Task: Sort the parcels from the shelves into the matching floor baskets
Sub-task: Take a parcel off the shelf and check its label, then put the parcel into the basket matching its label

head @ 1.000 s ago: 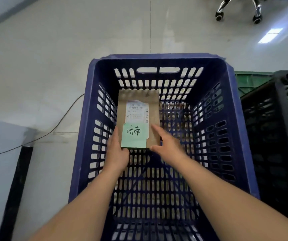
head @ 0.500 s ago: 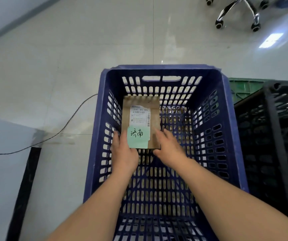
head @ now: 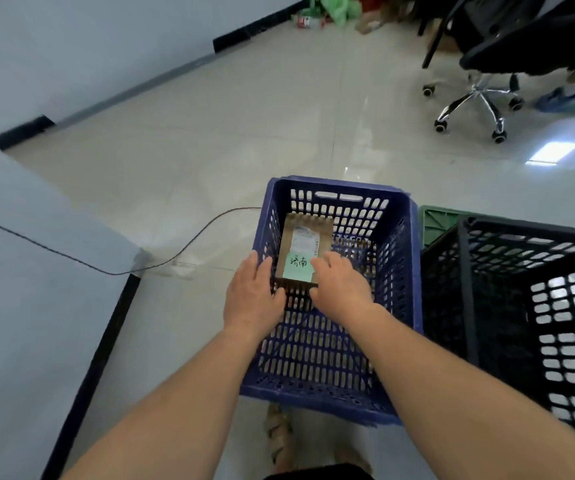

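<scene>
Brown cardboard parcel (head: 305,249) lies flat on the floor of the blue slotted basket (head: 402,271), centre of frame, toward the basket's far-left inside corner; white shipping label w/ barcode on its upper part, green sticky note (head: 299,267) w/ handwritten characters on its lower part. Left hand (head: 253,297) sits over the basket's left wall, lower-centre, fingers spread & flat, just beside the parcel's near-left corner; no grip on it, hand released. Right hand (head: 339,289) is inside the basket, fingers loosely extended, tips overlapping the parcel's near-right corner in the pic; whether they touch it or hover above, can't tell; not clenched, grasping nothing. Both forearms run in from the bottom edge. Black slotted basket (head: 466,282) stands touching the blue one on the right side of frame; a green crate (head: 435,220) shows just behind it. Thin dark cable (head: 189,242) trails across the pale tiled floor left of centre; grey wall w/ black skirting fills the left side. Swivel chair (head: 480,95) w/ chrome star base at upper right; green plastic bags (head: 339,8) & clutter along the top edge, blurred.
</scene>
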Tool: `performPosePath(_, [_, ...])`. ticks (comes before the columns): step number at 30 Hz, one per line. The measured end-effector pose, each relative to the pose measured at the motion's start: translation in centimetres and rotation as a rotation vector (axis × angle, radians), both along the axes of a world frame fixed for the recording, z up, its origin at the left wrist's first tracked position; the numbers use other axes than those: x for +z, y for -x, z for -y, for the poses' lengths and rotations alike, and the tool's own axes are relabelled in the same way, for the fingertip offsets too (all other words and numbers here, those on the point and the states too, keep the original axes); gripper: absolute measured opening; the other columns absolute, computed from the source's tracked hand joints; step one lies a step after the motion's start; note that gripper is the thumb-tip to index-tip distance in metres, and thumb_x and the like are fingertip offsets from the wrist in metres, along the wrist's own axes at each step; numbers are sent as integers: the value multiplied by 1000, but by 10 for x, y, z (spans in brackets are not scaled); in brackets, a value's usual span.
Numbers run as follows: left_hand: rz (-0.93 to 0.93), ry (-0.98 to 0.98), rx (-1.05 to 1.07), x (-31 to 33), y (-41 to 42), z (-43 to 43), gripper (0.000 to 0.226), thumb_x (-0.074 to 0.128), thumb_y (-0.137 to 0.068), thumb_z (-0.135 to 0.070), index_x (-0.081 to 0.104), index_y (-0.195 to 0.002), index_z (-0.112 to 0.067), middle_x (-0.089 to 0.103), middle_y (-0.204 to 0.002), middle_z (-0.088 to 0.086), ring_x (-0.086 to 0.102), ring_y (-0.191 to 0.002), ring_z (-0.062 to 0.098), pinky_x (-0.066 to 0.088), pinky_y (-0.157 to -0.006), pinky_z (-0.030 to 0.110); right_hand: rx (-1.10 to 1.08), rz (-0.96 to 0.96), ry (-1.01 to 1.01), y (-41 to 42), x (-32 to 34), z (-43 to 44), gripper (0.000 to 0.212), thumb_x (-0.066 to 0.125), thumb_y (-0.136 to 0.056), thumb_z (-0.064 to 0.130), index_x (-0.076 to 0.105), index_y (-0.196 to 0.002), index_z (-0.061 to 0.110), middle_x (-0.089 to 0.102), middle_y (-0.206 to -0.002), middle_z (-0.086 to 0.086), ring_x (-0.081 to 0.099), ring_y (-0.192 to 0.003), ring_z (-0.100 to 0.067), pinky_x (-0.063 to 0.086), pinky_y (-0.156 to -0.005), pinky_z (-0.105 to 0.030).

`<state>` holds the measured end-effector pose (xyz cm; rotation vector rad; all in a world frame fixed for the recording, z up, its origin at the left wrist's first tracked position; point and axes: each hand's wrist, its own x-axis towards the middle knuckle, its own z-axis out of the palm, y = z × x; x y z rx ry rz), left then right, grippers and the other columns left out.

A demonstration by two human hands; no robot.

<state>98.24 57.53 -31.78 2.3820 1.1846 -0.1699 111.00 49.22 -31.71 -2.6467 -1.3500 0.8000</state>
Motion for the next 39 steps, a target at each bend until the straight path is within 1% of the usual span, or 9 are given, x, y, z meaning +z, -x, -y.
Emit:
performPosePath(3, [-76, -83, 29, 27, 30, 18, 65, 40, -99, -41, 11, -152, -18, -3, -161, 6, -2, -148, 21, 4, -120, 36, 110, 51, -42, 21, 26, 9, 52, 52, -94, 26, 35, -142, 15, 36, -144, -10, 34, -132, -27, 40, -102, -41])
performPosePath(7, [-177, -133, 128, 56, 74, 54, 67, 32, -99, -48, 2, -153, -20, -12, -160, 6, -10, -148, 22, 1, -120, 42, 247, 101, -137, 54, 59, 26, 50, 55, -92, 30, 40, -137, 15, 40, -140, -11, 39, -128, -28, 40, -101, -41])
performPosePath(10, [-210, -150, 236, 74, 106, 87, 68, 29, -99, -50, -1, -153, -22, -12, -160, 6, -11, -147, 23, 0, -120, 44, 379, 122, -187, 81, 81, 45, 52, 54, -92, 32, 40, -138, 15, 39, -143, -11, 37, -130, -29, 36, -104, -41])
performPosePath(17, [-257, -153, 488, 103, 180, 159, 67, 23, -99, -52, -6, -153, -24, -15, -160, 5, -12, -147, 22, -4, -119, 44, 695, 128, -261, 150, 116, 78, 50, 50, -93, 33, 40, -138, 15, 37, -145, -8, 37, -130, -28, 36, -104, -40])
performPosePath(21, [-286, -185, 600, 116, 229, 191, 69, 24, -99, -53, -6, -153, -22, -15, -160, 8, -11, -147, 24, -3, -119, 44, 881, 126, -297, 197, 133, 89, 49, 50, -93, 36, 41, -137, 15, 39, -143, -7, 38, -129, -26, 35, -103, -39])
performPosePath(26, [-273, -199, 741, 130, 287, 227, 70, 26, -99, -53, -5, -153, -22, -14, -160, 9, -12, -147, 24, -3, -119, 46, 1052, 151, -321, 258, 150, 106, 53, 49, -93, 40, 39, -139, 17, 36, -147, -6, 33, -134, -25, 32, -106, -39])
performPosePath(33, [-283, -266, 913, 149, 392, 308, 72, 28, -98, -55, -5, -153, -23, -12, -160, 8, -9, -148, 25, -1, -118, 47, 1258, 169, -400, 372, 166, 163, 51, 49, -93, 41, 41, -138, 18, 37, -146, -4, 34, -134, -24, 30, -107, -35])
performPosePath(39, [-330, -324, 1087, 177, 517, 406, 73, 29, -98, -53, -8, -152, -21, -14, -160, 10, -9, -147, 26, -1, -119, 47, 1478, 178, -447, 506, 186, 232, 48, 45, -94, 39, 42, -136, 18, 39, -143, -5, 37, -131, -24, 33, -105, -37])
